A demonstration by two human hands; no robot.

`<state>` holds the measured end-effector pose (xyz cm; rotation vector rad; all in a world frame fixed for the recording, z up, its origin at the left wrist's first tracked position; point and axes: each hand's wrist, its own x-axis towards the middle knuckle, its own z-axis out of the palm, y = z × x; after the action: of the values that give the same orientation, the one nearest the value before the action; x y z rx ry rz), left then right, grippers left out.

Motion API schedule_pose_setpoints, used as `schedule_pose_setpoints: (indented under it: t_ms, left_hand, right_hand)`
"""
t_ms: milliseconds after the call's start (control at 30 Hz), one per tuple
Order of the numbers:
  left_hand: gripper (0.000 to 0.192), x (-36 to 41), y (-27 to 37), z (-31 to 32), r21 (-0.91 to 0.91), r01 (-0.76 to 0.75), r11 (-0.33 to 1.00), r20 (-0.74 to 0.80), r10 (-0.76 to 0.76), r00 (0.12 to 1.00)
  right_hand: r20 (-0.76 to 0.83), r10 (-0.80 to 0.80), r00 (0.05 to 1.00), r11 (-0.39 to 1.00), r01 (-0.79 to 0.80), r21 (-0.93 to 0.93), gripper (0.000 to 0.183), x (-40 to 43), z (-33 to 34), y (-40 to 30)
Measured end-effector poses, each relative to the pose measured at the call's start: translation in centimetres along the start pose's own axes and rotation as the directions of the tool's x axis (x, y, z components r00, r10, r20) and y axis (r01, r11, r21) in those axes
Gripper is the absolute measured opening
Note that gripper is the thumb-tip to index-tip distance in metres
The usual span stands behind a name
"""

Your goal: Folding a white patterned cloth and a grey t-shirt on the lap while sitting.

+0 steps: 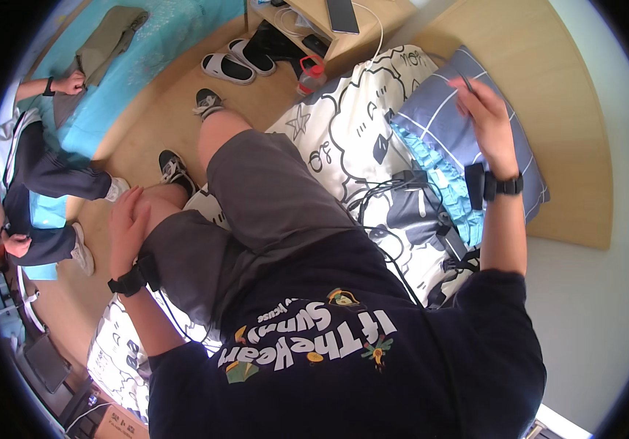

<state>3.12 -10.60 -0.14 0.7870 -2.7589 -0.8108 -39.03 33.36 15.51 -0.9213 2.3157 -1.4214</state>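
My right hand [485, 110] is raised over a blue checked pillow [441, 107], its fingers shut on a thin dark object [464, 81]. Only a short length of that object shows, so its kind is unclear. My left hand [129, 222] lies flat on my bare left knee [159, 202] and holds nothing. Both wrists wear black straps with small dark modules. Beside my right thigh, black cables [377, 189] and small black boxes [453, 243] lie on a white patterned bedspread [342, 131]. A light-blue ruffled cloth [460, 206] shows beneath the pillow.
At left, another person sits on a turquoise-covered bed [171, 27], one hand [70, 83] on a grey-brown garment [108, 41]. White-and-black slides [229, 68] and a red-capped bottle [312, 81] stand by a wooden nightstand [366, 41] holding a phone [342, 16]. A wooden headboard [567, 137] borders my bed.
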Motion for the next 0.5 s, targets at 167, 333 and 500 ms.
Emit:
schedule_pose_setpoints:
  t_ms: [167,333,500]
  left_hand:
    - [0.039,0.0,0.1,0.2,0.006,-0.003,1.0,-0.015,0.003,1.0]
    - [0.039,-0.1,0.3,0.3,0.003,-0.048,0.999,-0.027,0.048,0.998]
    - [0.038,-0.9,-1.0,0.5,0.012,-0.042,0.999,-0.045,0.042,0.998]
  right_hand:
    - [0.245,-0.06,0.968,0.997,0.069,-0.027,0.027,8.6,4.9,-0.5]
    - [0.29,0.037,0.956,0.755,0.163,-0.636,0.04,14.0,5.7,10.2]
    - [0.326,0.408,0.853,0.828,-0.196,-0.525,0.032,3.2,2.5,17.9]
